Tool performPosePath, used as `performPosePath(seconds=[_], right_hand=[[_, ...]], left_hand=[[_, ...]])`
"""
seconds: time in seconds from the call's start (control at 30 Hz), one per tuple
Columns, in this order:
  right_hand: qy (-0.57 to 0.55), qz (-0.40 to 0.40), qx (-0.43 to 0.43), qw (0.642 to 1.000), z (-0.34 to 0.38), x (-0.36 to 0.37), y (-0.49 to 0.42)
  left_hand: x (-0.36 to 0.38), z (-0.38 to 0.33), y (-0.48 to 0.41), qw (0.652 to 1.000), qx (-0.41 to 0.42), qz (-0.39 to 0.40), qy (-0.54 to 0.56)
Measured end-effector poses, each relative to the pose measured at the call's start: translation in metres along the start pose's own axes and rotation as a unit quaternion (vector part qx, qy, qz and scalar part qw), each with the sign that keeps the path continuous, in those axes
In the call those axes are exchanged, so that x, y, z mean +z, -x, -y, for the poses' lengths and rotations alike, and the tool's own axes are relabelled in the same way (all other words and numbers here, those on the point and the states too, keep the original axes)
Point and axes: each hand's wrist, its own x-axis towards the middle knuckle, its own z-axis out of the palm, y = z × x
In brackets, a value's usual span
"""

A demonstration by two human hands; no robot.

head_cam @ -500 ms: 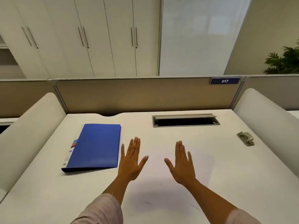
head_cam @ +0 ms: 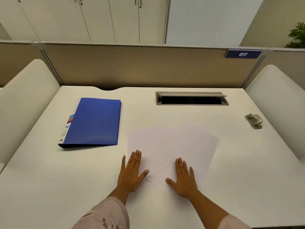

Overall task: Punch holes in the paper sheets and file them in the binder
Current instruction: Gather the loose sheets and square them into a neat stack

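Observation:
White paper sheets (head_cam: 171, 146) lie loosely fanned on the white desk (head_cam: 49, 187), overlapping at slightly different angles. My left hand (head_cam: 132, 172) rests flat with fingers spread at the sheets' near left edge. My right hand (head_cam: 183, 177) lies flat and spread on the sheets' near part. Neither hand holds anything. A closed blue binder (head_cam: 94, 121) lies flat to the left of the papers. A grey metal hole punch (head_cam: 254, 120) sits at the far right of the desk, well away from both hands.
A cable slot (head_cam: 192, 98) with a raised grey lid is set into the desk behind the papers. White curved side panels (head_cam: 24, 96) flank the desk, and a beige partition (head_cam: 140, 66) with a blue "017" tag (head_cam: 243, 54) closes the back.
The camera has tilted down and moved closer. Both hands have drawn back toward me and lowered flat onto the near part of the papers.

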Motion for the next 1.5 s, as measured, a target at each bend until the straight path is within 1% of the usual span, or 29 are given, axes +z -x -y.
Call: performPosePath(seconds=[0.1,0.23,0.43,0.67,0.77,0.83,0.9,1.0,1.07,1.13,1.2,1.27,1.4,1.5], right_hand=[[-0.012,0.007,0.017,1.0,0.001,0.007,0.004],[-0.022,0.002,0.017,1.0,0.002,0.01,0.004],[-0.003,0.0,-0.006,1.0,-0.009,0.013,0.005],[0.004,0.004,-0.083,0.997,-0.039,0.006,0.01],[0.002,0.0,-0.095,0.995,-0.053,0.001,0.01],[-0.02,-0.02,-0.072,0.997,-0.06,-0.001,0.011],[-0.029,-0.037,-0.025,0.999,-0.063,-0.002,0.015],[-0.047,-0.079,0.092,0.991,-0.059,0.001,0.02],[-0.074,-0.108,0.177,0.975,-0.053,0.003,0.022],[-0.104,-0.114,0.229,0.961,-0.047,0.003,0.021],[-0.105,-0.109,0.242,0.959,-0.043,0.002,0.021],[-0.1,-0.1,0.246,0.959,-0.041,0.002,0.02],[-0.096,-0.095,0.252,0.958,-0.042,0.002,0.019],[-0.092,-0.096,0.254,0.958,-0.044,0.003,0.016]], left_hand=[[0.009,0.005,0.009,0.998,-0.022,0.06,0.003],[0.021,0.01,0.009,0.996,-0.033,0.077,0.023],[0.02,0.01,0.003,0.998,0.0,0.052,0.031],[0.016,0.01,0.002,0.997,-0.003,0.066,0.038],[0.018,0.01,0.001,0.997,-0.013,0.06,0.055],[0.02,0.006,0.0,0.996,-0.023,0.048,0.072],[0.019,-0.002,-0.003,0.995,-0.033,0.036,0.084],[0.013,-0.02,-0.015,0.995,-0.018,0.028,0.092],[0.008,-0.035,-0.026,0.994,0.0,0.026,0.106],[0.003,-0.052,-0.036,0.993,0.012,0.046,0.11],[0.0,-0.072,-0.045,0.991,0.015,0.065,0.117],[-0.002,-0.094,-0.051,0.984,-0.003,0.087,0.157],[-0.005,-0.126,-0.057,0.954,-0.072,0.127,0.262],[-0.006,-0.134,-0.062,0.93,-0.119,0.129,0.322]])
